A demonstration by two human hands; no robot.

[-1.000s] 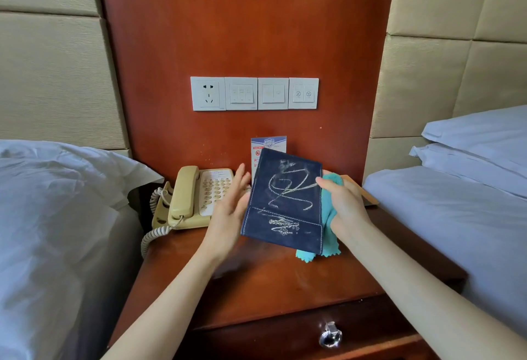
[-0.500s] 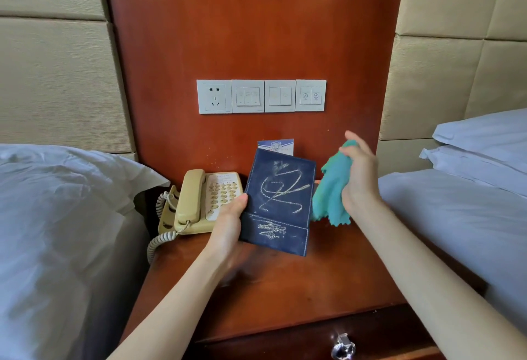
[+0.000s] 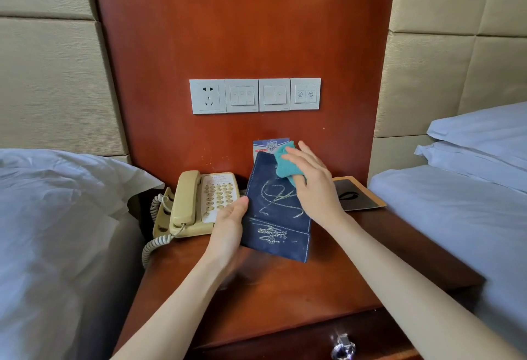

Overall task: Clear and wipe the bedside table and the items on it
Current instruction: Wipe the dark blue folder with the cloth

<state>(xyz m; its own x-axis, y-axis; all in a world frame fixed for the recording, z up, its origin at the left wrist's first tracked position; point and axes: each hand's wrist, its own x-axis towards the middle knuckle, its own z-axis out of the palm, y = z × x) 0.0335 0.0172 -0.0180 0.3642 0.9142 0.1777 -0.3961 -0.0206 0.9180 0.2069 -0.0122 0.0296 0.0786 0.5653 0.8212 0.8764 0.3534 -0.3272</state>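
A dark blue folder with pale scribbled marks stands tilted above the wooden bedside table. My left hand grips its left edge, thumb on the front. My right hand presses a teal cloth against the folder's upper right corner, fingers spread over the cloth. Part of the cloth is hidden under my palm.
A beige corded telephone sits at the table's back left. A small card leans on the wood panel behind the folder. A dark pad with a tan border lies at the back right. Beds flank the table; a drawer knob is below.
My right hand lifted the teal cloth from behind the folder, raised it to the right, then brought it down onto the folder's upper front. My left hand shifted to grip the folder's left edge.
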